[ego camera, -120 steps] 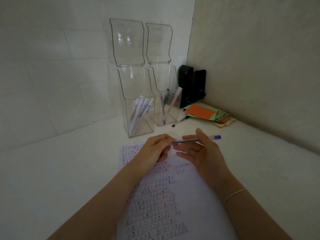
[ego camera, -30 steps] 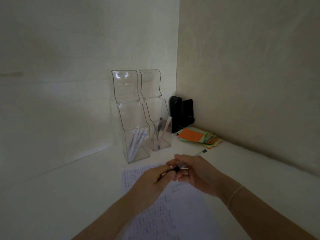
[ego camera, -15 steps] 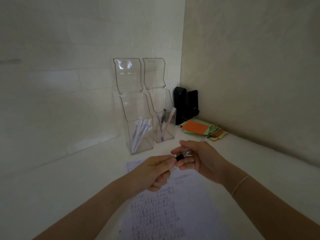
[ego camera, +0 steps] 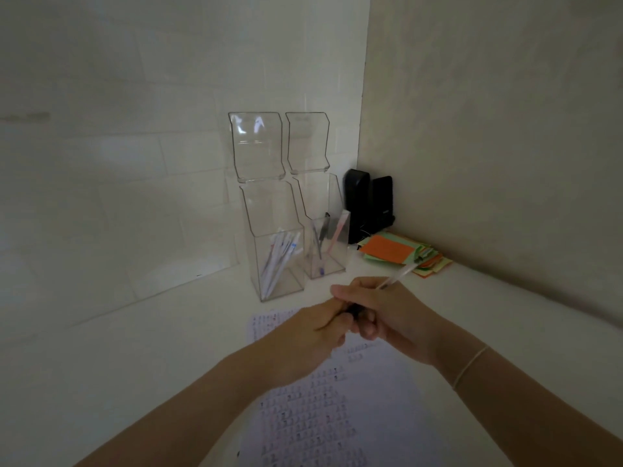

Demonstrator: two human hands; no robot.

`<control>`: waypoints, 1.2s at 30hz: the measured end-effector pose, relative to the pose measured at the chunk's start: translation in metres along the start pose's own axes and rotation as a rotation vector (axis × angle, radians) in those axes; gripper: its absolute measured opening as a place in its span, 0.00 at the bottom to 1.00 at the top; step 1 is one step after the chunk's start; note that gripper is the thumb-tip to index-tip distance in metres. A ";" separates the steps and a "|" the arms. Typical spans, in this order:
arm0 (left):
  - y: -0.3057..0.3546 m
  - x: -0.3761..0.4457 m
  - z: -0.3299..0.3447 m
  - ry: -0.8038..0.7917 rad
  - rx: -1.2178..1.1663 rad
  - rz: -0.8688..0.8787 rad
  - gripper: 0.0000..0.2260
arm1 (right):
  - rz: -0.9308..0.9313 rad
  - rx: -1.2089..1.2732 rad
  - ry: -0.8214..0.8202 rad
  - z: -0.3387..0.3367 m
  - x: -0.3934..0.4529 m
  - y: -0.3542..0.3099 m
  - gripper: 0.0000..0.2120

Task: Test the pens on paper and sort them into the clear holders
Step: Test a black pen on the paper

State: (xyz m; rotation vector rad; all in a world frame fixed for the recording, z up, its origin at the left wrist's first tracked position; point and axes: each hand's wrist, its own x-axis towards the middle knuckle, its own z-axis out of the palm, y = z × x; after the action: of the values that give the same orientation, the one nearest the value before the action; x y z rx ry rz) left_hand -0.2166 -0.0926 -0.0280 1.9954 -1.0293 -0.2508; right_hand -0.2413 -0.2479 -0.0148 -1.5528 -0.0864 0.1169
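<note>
A single wide-angle head camera looks forward and down from above the person's forearms into a room corner. The left hand (ego camera: 313, 335) and right hand (ego camera: 394, 315) sit near the middle of the frame, close to the lens. The sheet of paper (ego camera: 337, 426) fills the lower centre; the two clear holders (ego camera: 276, 237) stand farther off, just above centre. No second view exists.
</note>
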 end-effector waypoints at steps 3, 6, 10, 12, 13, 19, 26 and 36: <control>-0.012 0.000 0.001 0.151 0.194 0.101 0.11 | 0.001 0.091 -0.006 0.003 -0.001 -0.001 0.14; -0.024 -0.006 0.007 0.299 0.272 0.220 0.09 | -0.030 0.071 -0.011 0.006 -0.001 -0.003 0.12; -0.029 -0.008 0.016 0.298 0.123 0.156 0.11 | -0.002 0.056 -0.030 0.004 -0.002 0.000 0.12; -0.027 -0.007 0.015 0.255 0.057 0.128 0.12 | 0.019 0.082 -0.046 0.002 -0.004 0.001 0.12; -0.025 -0.007 0.014 0.234 0.034 0.119 0.12 | 0.028 0.093 -0.051 0.001 -0.004 0.001 0.12; -0.015 -0.001 0.008 0.119 -0.158 0.002 0.13 | 0.076 0.135 -0.048 -0.006 -0.001 0.003 0.12; -0.014 0.003 0.008 -0.039 -0.520 -0.161 0.14 | 0.177 0.154 -0.076 -0.018 0.002 0.006 0.13; -0.061 0.012 -0.019 0.112 -0.244 -0.278 0.14 | 0.090 0.332 0.312 -0.056 0.014 0.004 0.21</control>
State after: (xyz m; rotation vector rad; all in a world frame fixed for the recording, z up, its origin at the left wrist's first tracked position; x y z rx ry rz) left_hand -0.1645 -0.0716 -0.0604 1.9008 -0.6170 -0.3902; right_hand -0.2204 -0.3015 -0.0195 -1.2271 0.2391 -0.0403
